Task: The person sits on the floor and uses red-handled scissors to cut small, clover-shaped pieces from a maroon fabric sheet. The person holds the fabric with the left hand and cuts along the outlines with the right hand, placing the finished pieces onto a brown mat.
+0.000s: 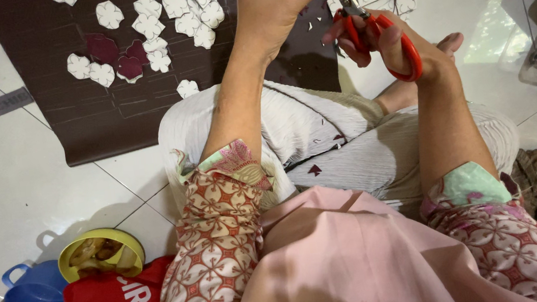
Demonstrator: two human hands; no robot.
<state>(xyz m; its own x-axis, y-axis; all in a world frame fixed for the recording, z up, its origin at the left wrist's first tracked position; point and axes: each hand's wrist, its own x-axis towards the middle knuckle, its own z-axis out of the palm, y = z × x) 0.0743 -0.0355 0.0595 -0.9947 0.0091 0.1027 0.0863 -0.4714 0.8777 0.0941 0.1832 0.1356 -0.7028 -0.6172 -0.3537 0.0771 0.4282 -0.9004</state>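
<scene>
Red-handled scissors (372, 32), gripped by the closed right hand (396, 43), cut above the lap; the left hand (274, 3) pinches a piece mostly hidden at the frame's top edge. Judged best: short snips, turning the piece. Cut flower shapes (158, 24) lie on the brown sheet (68, 118).
</scene>
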